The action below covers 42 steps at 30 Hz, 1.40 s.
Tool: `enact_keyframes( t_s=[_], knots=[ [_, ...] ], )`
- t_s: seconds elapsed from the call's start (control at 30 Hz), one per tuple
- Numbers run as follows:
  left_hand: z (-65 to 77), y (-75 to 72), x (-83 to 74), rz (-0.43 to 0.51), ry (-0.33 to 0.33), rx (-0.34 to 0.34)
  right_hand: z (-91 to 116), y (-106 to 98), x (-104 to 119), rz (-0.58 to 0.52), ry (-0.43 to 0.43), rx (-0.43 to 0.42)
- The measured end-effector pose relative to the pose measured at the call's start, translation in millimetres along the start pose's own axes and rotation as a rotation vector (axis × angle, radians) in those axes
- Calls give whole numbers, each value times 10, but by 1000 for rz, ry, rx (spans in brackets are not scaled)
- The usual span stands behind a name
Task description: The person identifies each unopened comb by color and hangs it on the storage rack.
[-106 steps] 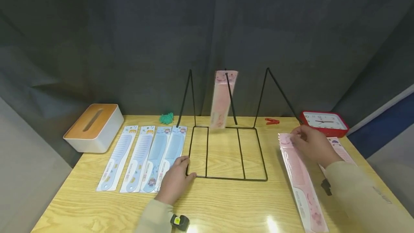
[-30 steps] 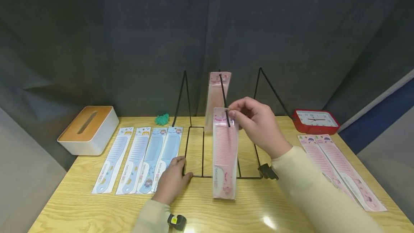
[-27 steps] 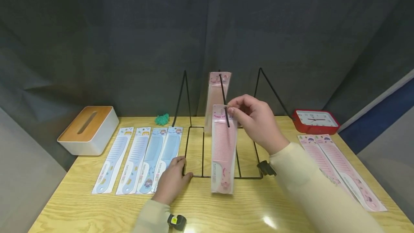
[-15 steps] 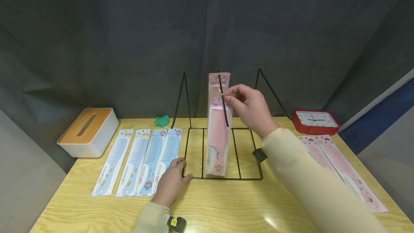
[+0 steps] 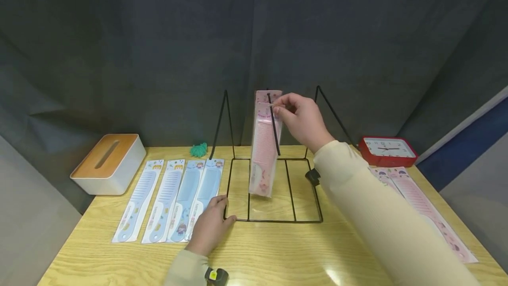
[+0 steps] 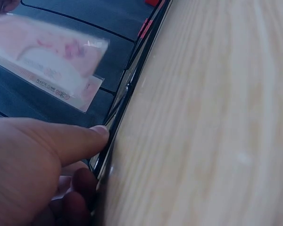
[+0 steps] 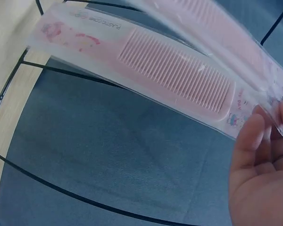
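My right hand (image 5: 302, 120) pinches the top of a pink packaged comb (image 5: 265, 144) between thumb and fingertips. That comb hangs on the middle arm (image 5: 274, 129) of a black wire rack (image 5: 274, 221), the arm passing through its top. Just behind it, higher up on the same arm, a second pink packaged comb (image 5: 260, 96) is mostly covered. My left hand (image 5: 210, 226) grips the rack's front left corner; the left wrist view shows the thumb (image 6: 85, 141) on the wire and curled fingers below. Both pink packs (image 7: 174, 80) overlap in the right wrist view.
Several blue packaged combs (image 5: 136, 202) lie left of the rack. Two pink packaged combs (image 5: 432, 211) lie at right, partly under the sleeve. A tissue box (image 5: 109, 164), green string bundle (image 5: 199, 150) and red clock (image 5: 389, 151) stand along the back. A dark curtain hangs behind.
My right hand has brought the pink comb from the right side onto the middle arm, then slid it up and back toward the first one. The left hand stays on the rack.
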<state>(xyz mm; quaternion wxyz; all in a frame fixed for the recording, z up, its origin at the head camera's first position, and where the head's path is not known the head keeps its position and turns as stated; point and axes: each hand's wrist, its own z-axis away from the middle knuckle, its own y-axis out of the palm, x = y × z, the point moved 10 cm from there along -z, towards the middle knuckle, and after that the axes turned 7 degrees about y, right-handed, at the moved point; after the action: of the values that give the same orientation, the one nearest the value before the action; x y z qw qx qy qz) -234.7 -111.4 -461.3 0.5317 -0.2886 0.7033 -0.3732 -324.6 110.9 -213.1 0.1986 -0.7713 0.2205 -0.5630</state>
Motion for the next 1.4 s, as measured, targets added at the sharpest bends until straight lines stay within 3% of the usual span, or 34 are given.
enact_keyframes(
  t_s=[0.27, 0.5, 0.73, 0.93, 1.17, 1.4],
  knots=[
    [-13, 49, 13, 23, -12, 13, -200, 2, -92, -47, 77, 17],
    [-13, 105, -50, 17, 11, 20, -265, -31, -290, -161, 167, -7],
    [-26, 120, -96, 24, 23, 15, -300, -107, -348, -185, 167, -83],
    [-35, 113, -99, 21, 23, 13, -212, -129, -448, -244, 156, -98],
    [-49, 85, -96, 18, 25, 1, -98, -163, -584, -199, 126, -98],
    [-52, 82, -79, 18, 29, 1, 97, -193, -811, -27, 83, 19]
  ],
)
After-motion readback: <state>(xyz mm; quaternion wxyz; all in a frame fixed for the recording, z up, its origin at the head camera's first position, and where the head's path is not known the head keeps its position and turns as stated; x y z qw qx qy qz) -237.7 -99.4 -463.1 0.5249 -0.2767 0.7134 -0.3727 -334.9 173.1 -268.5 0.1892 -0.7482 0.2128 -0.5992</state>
